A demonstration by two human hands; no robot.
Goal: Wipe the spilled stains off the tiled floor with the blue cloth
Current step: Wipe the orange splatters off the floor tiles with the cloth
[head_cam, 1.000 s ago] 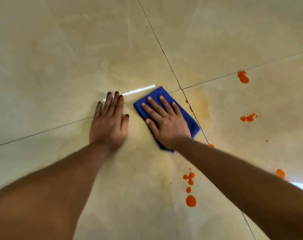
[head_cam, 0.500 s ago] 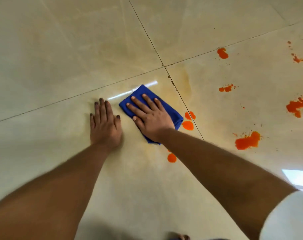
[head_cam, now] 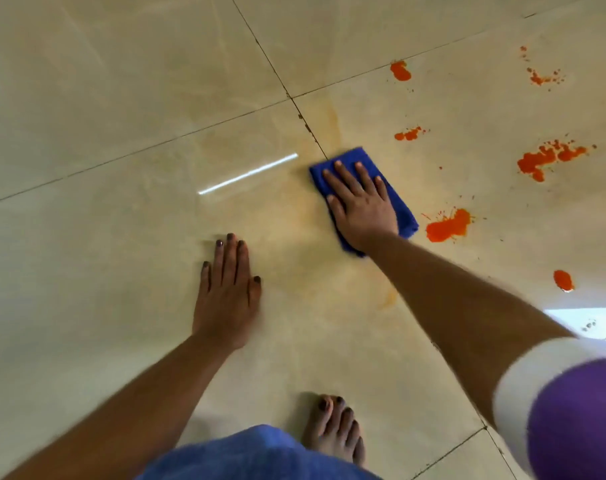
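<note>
A folded blue cloth lies flat on the beige tiled floor. My right hand presses on it with straight, spread fingers. My left hand rests flat on the floor, well to the left of the cloth and nearer to me. Orange stains dot the tiles to the right: a big splash just right of the cloth, a smeared patch farther right, a small blot near the right edge, and two spots farther away. A faint orange smear tints the floor between my hands.
My bare foot and a blue-clad knee are at the bottom of the view. Dark grout lines cross the floor. A bright light reflection shines left of the cloth, and another lies at the right edge.
My right hand has slid the cloth to the right, away from my left hand, over the orange blots that lay beside it. The view has pulled back, showing my foot and knee.
</note>
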